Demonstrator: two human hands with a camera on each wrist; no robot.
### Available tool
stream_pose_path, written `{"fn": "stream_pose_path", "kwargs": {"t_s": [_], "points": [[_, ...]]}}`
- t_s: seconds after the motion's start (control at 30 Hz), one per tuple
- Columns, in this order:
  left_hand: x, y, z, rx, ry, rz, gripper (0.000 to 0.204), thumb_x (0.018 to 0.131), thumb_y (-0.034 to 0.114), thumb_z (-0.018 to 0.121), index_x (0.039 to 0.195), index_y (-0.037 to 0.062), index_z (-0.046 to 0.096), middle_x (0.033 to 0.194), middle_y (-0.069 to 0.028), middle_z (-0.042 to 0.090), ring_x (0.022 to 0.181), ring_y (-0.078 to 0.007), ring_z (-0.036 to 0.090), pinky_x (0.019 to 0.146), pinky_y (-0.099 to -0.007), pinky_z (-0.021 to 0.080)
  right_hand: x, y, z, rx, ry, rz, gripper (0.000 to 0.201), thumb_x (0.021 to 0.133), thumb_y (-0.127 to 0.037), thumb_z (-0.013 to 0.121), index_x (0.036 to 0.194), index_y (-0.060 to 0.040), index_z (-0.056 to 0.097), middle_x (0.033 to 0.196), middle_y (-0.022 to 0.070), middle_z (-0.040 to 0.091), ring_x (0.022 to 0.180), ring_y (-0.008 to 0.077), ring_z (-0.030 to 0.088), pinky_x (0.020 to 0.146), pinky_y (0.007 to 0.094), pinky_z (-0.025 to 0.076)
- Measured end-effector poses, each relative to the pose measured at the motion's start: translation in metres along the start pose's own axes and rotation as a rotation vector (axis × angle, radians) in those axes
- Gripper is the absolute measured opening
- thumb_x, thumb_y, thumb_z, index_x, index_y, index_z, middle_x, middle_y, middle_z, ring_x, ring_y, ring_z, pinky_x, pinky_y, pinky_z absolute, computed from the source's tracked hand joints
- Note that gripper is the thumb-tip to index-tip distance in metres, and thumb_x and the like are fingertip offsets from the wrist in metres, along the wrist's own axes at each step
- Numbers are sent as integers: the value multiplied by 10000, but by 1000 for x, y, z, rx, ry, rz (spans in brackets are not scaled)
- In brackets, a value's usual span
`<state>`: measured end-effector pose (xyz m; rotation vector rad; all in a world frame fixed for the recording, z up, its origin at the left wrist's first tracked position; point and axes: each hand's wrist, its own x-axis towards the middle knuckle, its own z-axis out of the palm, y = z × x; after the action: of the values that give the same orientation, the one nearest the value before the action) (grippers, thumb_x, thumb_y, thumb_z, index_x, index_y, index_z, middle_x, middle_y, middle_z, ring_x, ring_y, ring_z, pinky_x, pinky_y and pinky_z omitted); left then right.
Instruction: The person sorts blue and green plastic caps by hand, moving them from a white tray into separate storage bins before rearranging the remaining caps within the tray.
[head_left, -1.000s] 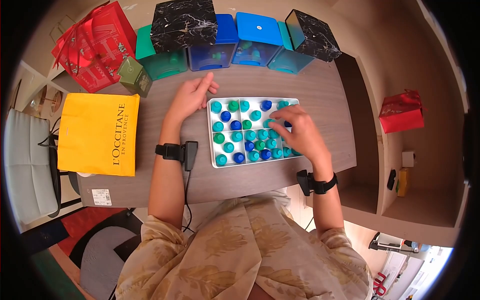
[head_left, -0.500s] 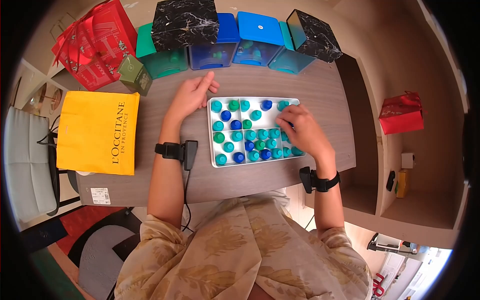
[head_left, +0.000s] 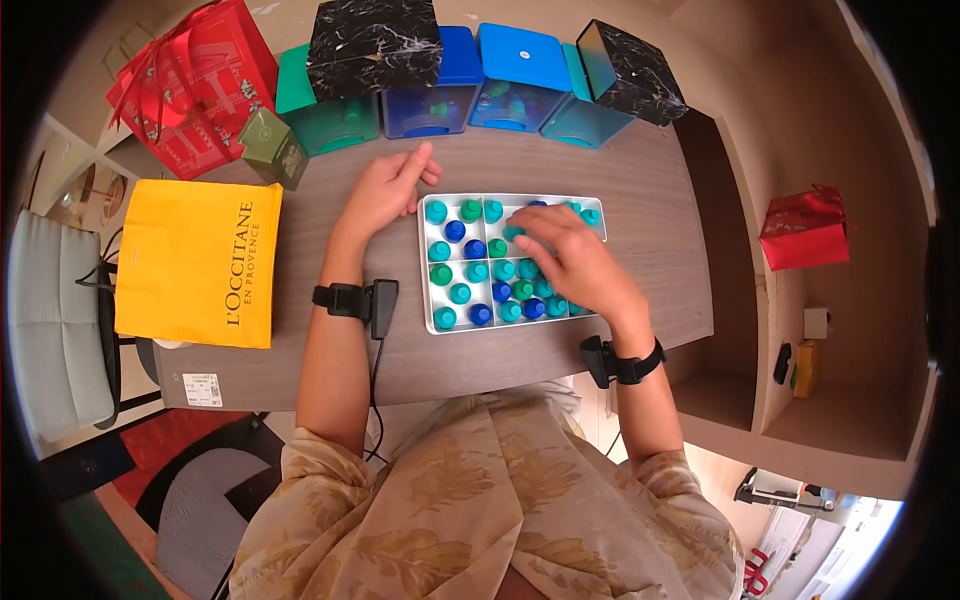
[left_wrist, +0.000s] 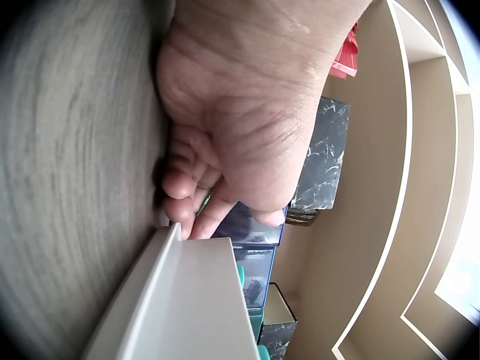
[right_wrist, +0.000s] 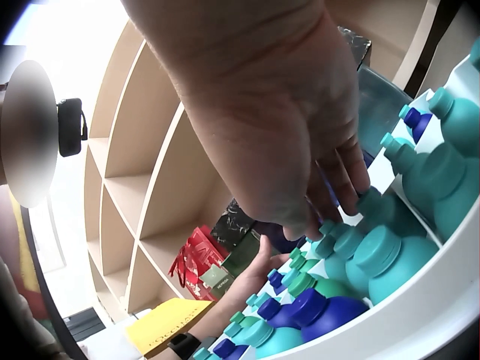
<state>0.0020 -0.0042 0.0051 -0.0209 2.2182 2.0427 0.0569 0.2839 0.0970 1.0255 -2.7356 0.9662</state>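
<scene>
A white divided tray (head_left: 428,290) on the desk holds several small screw-capped bottles in teal, green and dark blue. My right hand (head_left: 570,260) reaches over its upper middle, thumb and fingertips right at a teal bottle (head_left: 513,232). I cannot tell whether they pinch it. In the right wrist view the fingers (right_wrist: 352,180) point down among the caps. My left hand (head_left: 385,190) rests on its side on the desk at the tray's far left corner, fingers loosely curled and holding nothing. In the left wrist view its fingertips are right at the tray wall (left_wrist: 202,300).
Along the back stand green, blue and teal bins (head_left: 520,50), with black marbled boxes (head_left: 375,45) on top. A red gift bag (head_left: 195,95), a green carton (head_left: 272,148) and a yellow bag (head_left: 195,270) stand at the left. Shelving (head_left: 840,370) borders the right.
My right hand went from the tray's middle toward its right side, then back left to the teal bottle. A teal bottle now shows in the upper right corner. The left hand has stayed put.
</scene>
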Motion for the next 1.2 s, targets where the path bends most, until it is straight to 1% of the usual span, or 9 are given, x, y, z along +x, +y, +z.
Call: {"fn": "stream_pose_path", "kwargs": {"t_s": [0.27,0.37,0.47,0.57,0.7,0.87,0.97,1.07,1.2], "points": [[1,-3,-1,-12,-5,-2,621,1109,551,507,1090,-21,746,950,-46,726,562,-53,556,509,-218,441,-5,6,-8,-85,-113,146,280,1017,-235,692,914,25,713,951,179,705,952,398,656,865,469,530],[0,0,0,-24,7,-2,627,1091,563,539,1056,-27,750,916,-47,723,562,-65,554,528,-233,458,-5,4,-12,-125,-101,71,234,1017,-200,687,947,22,707,991,183,705,958,402,664,846,461,539],[-1,1,0,-30,16,-1,630,1082,568,553,1036,-28,752,897,-47,721,561,-71,554,536,-242,465,0,-4,-11,-23,74,139,171,1024,-152,663,1014,13,709,1059,185,707,978,410,671,848,455,545],[-1,0,0,-21,14,5,627,1083,566,553,1035,-27,752,897,-48,722,561,-72,556,535,-244,465,6,-2,-12,-31,86,184,136,1028,-103,636,1070,7,705,1111,183,702,992,418,676,863,450,547],[0,0,0,-12,-2,-2,612,1108,548,513,1078,-17,746,940,-41,719,560,-51,546,509,-218,437,10,6,-8,-42,-37,124,171,1036,-120,654,1114,17,720,1118,184,733,991,387,702,850,423,562],[1,-3,0,-32,11,9,630,1085,564,550,1040,-32,751,904,-53,726,561,-76,555,534,-247,467,8,5,-5,5,-244,101,218,1064,-167,622,1103,24,719,1056,198,732,986,379,696,873,415,551],[1,-3,0,-34,7,15,631,1086,563,549,1042,-33,752,904,-55,726,561,-75,556,532,-246,467,8,5,-2,9,-188,75,209,1057,-143,606,1077,38,709,1060,232,720,980,425,681,873,454,545],[1,-3,0,-29,-2,5,615,1100,550,529,1066,-25,745,933,-52,718,559,-61,547,517,-228,447,13,-6,-2,73,-69,154,217,1066,-151,598,1138,28,697,1100,232,725,998,422,691,882,448,548],[2,-2,0,-20,-12,9,612,1107,545,518,1080,-24,741,943,-50,713,557,-55,545,512,-222,439,18,-7,9,123,-28,160,232,1081,-152,578,1207,16,676,1152,230,730,1026,418,705,886,442,553]]}}
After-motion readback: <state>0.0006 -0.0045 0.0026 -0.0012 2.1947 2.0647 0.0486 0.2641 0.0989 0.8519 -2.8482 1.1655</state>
